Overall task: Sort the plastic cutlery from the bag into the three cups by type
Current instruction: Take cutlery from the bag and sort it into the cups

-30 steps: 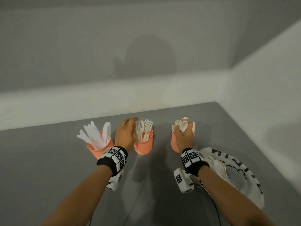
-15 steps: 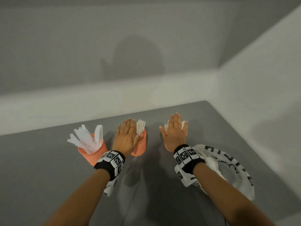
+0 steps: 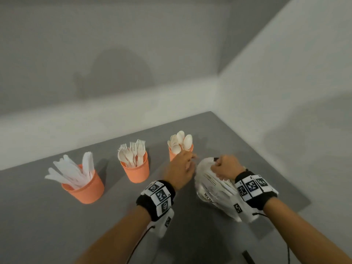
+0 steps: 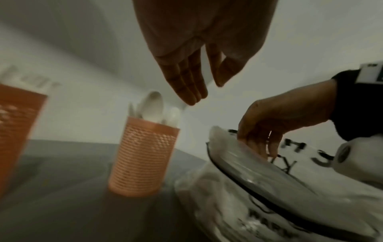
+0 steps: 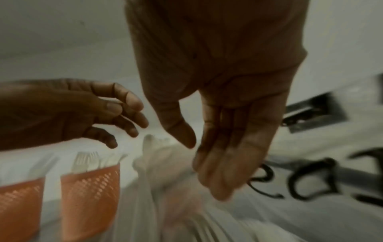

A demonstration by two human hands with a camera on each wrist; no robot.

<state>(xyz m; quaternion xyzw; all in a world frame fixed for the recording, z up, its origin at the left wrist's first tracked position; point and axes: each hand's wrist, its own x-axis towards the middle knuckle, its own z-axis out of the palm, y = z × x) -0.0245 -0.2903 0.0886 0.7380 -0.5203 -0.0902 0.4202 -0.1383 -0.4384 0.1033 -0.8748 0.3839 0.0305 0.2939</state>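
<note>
Both hands are off the cups now: the right hand (image 3: 225, 167) rests its fingers (image 4: 259, 144) on the bag (image 3: 213, 189), and the left hand (image 3: 180, 171) hovers just beside it, fingers loose.

A grey table (image 3: 47, 225) stands pushed into the corner of a room with plain pale walls (image 3: 133, 44). A lighter band (image 3: 95, 121) runs along the walls just above the tabletop. A soft, dim shadow (image 3: 122, 73) falls on the back wall.
</note>
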